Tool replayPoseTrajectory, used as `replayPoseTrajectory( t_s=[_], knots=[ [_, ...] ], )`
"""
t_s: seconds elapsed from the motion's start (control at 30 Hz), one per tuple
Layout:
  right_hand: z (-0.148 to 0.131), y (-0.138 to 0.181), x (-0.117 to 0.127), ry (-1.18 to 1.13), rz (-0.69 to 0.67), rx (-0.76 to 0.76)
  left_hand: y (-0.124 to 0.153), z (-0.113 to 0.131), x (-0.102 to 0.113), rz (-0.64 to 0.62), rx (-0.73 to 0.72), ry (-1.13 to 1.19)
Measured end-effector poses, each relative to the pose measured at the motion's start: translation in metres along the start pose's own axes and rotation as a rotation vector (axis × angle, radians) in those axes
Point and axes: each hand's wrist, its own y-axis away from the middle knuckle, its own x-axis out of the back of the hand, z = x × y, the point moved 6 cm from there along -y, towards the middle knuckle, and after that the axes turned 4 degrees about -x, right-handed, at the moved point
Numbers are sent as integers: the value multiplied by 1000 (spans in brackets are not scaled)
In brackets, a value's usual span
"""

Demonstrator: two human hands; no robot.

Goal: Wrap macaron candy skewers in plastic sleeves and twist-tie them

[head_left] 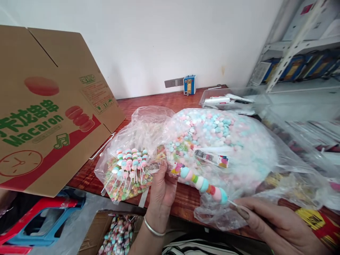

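My right hand (276, 225) pinches the white stick end of a candy skewer (203, 183) strung with blue, white, pink and green beads. My left hand (162, 189), with a silver bangle at the wrist, grips the skewer's other end, where a small printed label sits. Behind the skewer lies a large clear plastic bag (225, 141) full of pastel candies. To its left, a smaller clear bag (127, 173) holds several finished candy skewers with white sticks.
A brown "Macaron" cardboard box (50, 109) leans at the left over the red wooden table (164, 101). A clear plastic tray (228, 101) sits at the back. Metal shelving (297, 46) stands at the right. Below are a carton of skewers (117, 235) and a red-blue stool (39, 219).
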Motion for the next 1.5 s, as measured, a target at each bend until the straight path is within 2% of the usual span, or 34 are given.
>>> replayPoseTrajectory(
  t_s=[0.1, 0.33, 0.43, 0.63, 0.8, 0.97, 1.17, 1.23, 1.33, 1.5],
  knots=[
    [7, 6, 1, -43, -41, -64, 2, -2, -1, -33, -47, -27],
    [12, 13, -5, -242, -187, -183, 3, 1, -7, -196, -162, -146],
    [12, 13, -6, -275, -203, -215, 2, 2, -7, -169, -207, -228],
    [15, 18, -5, -172, -187, -194, 1, 3, -8, -112, -298, -308],
    [16, 21, -4, -109, -147, -207, -1, -5, -6, -79, -221, -280],
    [14, 24, -3, -179, -139, -244, -1, -11, -5, -95, -151, -253],
    [29, 33, -21, -477, -194, -490, 2, -14, -9, -146, -156, -269],
    [31, 35, -28, -550, -223, -530, 3, -16, -10, -144, -149, -275],
    [27, 32, -30, -512, -198, -495, 3, -20, -10, -142, -135, -317],
    [14, 27, -18, -244, -33, -354, 5, -25, -15, -180, -145, -421]
  ],
)
